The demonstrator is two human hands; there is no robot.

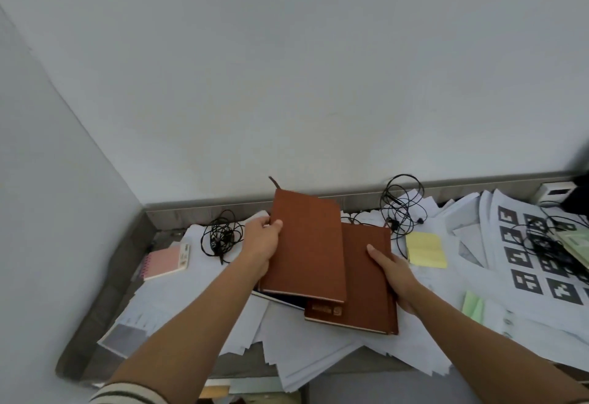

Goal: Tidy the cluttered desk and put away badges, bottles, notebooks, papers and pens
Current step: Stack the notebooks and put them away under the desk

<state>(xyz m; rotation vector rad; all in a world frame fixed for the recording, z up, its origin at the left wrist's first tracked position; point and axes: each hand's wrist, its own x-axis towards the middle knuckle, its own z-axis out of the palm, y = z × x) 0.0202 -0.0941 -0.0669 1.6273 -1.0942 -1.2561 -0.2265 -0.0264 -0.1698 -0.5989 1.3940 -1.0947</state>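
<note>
Left hand (261, 239) is curled round the left edge of the upper brown notebook (306, 244), which is held overlapping the lower brown notebook (366, 282); the latter is pinched at its right edge by the right hand (396, 274), thumb laid on the cover, above loose papers (318, 340) spread over the desk (92, 327)

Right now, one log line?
left hand: grips upper brown notebook | right hand: holds lower brown notebook | under both: loose papers

No wording is legible. The lower brown notebook (366, 276) bears a gold embossed stamp (326, 309) near its bottom edge, too blurred to read. At the frame's right, printed sheets (522, 263) carry black-and-white square code markers.
</note>
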